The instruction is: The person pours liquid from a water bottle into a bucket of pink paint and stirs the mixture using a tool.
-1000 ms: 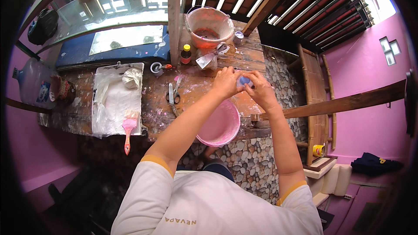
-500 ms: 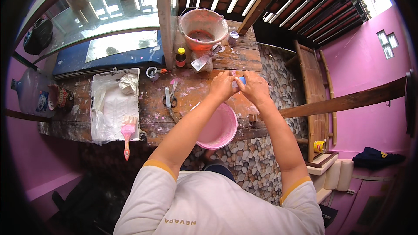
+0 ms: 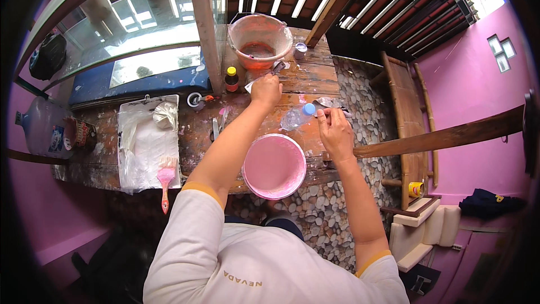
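My left hand point(image 3: 266, 91) is closed over the middle of a putty knife; the pale blade corner point(image 3: 249, 86) and dark handle point(image 3: 278, 67) stick out around it. A clear plastic bottle point(image 3: 292, 118) with a blue cap lies on the table between my hands. Just right of that cap is my right hand point(image 3: 337, 132), its fingers curled and thumb near the index finger; anything between them is hidden. A grey flat piece point(image 3: 331, 102) lies behind those fingertips. Nearer to me, a round tub point(image 3: 274, 191) holds pink paint.
A large paint-stained bucket point(image 3: 260, 39) stands at the back, beside a dark bottle with a yellow cap point(image 3: 232, 79). To the left lie a paint tray point(image 3: 149, 157), a pink-bristled brush point(image 3: 165, 183) and partly covered scissors point(image 3: 214, 129). A wooden rail point(image 3: 439, 135) crosses at right.
My hands have parted. My left hand has let go of the bottle and moved left onto the putty knife. My right hand has come off the blue cap and moved slightly right and nearer.
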Demonstrator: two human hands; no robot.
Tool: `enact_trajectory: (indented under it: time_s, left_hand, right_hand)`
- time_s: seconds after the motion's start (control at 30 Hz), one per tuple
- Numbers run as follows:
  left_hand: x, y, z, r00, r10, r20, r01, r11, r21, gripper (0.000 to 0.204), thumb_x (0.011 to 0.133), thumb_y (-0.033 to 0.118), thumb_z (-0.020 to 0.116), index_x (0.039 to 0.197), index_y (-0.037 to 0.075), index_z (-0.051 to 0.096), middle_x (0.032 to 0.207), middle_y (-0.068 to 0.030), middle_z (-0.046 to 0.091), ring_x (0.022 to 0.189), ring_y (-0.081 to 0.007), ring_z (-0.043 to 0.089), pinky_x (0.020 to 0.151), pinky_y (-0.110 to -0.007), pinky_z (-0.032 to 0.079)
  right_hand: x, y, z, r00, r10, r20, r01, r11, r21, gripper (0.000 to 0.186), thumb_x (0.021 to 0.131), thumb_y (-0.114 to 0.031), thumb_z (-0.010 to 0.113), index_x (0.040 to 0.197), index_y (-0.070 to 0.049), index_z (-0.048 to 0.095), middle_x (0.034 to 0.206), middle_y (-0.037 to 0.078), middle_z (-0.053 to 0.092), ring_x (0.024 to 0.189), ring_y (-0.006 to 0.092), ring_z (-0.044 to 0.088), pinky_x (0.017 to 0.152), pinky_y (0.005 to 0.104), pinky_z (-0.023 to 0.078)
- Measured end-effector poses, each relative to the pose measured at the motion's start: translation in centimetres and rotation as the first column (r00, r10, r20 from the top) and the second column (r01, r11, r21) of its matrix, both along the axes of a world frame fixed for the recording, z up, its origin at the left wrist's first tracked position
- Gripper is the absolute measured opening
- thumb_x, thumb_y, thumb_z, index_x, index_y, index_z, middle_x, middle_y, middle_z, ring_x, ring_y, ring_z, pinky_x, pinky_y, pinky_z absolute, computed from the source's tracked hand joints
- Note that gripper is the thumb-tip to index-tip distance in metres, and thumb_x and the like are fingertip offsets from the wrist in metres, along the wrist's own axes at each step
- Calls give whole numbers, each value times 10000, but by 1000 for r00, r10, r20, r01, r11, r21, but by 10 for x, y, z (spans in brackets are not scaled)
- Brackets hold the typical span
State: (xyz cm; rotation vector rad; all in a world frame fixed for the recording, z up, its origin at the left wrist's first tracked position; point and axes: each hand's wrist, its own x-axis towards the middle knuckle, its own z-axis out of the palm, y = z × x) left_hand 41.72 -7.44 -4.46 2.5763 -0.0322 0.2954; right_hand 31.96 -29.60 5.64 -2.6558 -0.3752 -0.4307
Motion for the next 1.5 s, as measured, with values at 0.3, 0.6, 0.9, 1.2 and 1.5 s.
enact_trajectory:
  time_s: [0.3, 0.6, 0.9, 1.2, 1.5]
  left_hand:
    - [87, -18, -45, 995, 78, -65, -38, 878, 477, 195, 914, 124, 608, 926, 124, 803, 944, -81, 792, 888, -235, 775, 719, -364, 604]
    - [98, -28, -59, 994, 89, -69, -43, 862, 505, 190, 898, 128, 629, 884, 140, 818, 902, -70, 793, 857, -236, 779, 684, -372, 602]
    - [92, -19, -58, 995, 63, -75, -15, 860, 510, 107, 856, 120, 671, 884, 114, 774, 871, -101, 779, 818, -244, 772, 677, -358, 603]
    - [49, 7, -53, 999, 13, 32, -25, 914, 405, 123, 852, 119, 672, 955, 61, 637, 862, -150, 752, 811, -289, 765, 707, -412, 612]
    - [-54, 31, 40, 950, -232, 208, 151, 926, 345, 121, 887, 144, 651, 956, 60, 596, 826, -121, 724, 723, -284, 737, 617, -410, 576]
  right_hand:
    - [-88, -59, 35, 983, -106, -147, 134, 970, 202, 192, 1001, -221, 672, 980, -30, 671, 850, 87, 639, 669, 216, 634, 618, 349, 516]
    - [-121, -86, 27, 960, -177, -217, 229, 941, 248, 180, 999, -193, 674, 968, -15, 679, 834, 96, 650, 666, 216, 626, 633, 354, 514]
    - [-118, -74, 22, 942, -163, -293, 265, 897, 354, 198, 1001, -183, 675, 982, 14, 671, 860, 115, 662, 691, 220, 621, 663, 337, 511]
    - [-116, -51, 22, 954, -86, -287, 207, 881, 425, 187, 1000, -166, 673, 958, 16, 665, 853, 111, 654, 702, 218, 605, 680, 340, 509]
    - [-92, 17, 24, 968, 10, -250, 124, 850, 513, 274, 970, -217, 727, 1113, 10, 672, 857, 86, 654, 722, 179, 612, 699, 307, 529]
